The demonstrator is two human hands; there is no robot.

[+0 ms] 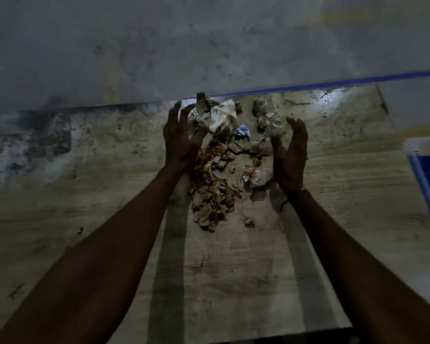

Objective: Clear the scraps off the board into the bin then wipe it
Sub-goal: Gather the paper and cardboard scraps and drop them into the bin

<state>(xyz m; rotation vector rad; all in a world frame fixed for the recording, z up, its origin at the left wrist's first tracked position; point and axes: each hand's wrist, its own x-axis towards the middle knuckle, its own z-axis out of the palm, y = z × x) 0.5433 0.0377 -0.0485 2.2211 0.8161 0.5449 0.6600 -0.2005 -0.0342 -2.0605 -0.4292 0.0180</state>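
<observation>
the scraps (216,170) lie in a heap near the middle of the board (109,219), between the two hands and reaching a little past the fingertips toward the far edge by the wall (159,45). the heap is longer than it is wide, its long axis running from the person's side away toward the wall; dry leaves and brown bits make up the near end, crumpled clear plastic and a small blue-and-white scrap the far end. the left hand (181,137) stands at the heap's left flank, palm turned inward, fingers spread apart and straight, holding nothing. the right hand (289,155) stands at the right flank, palm facing in, fingers together and slightly cupped, also holding nothing. the left hand looks closer to the pile, touching or nearly touching the leaves; the right has a few wrappers just beside it. a blue and white container (425,175), possibly the bin, sits at the right edge. bringing both palms inward across the short axis would likely gather the heap.
</observation>
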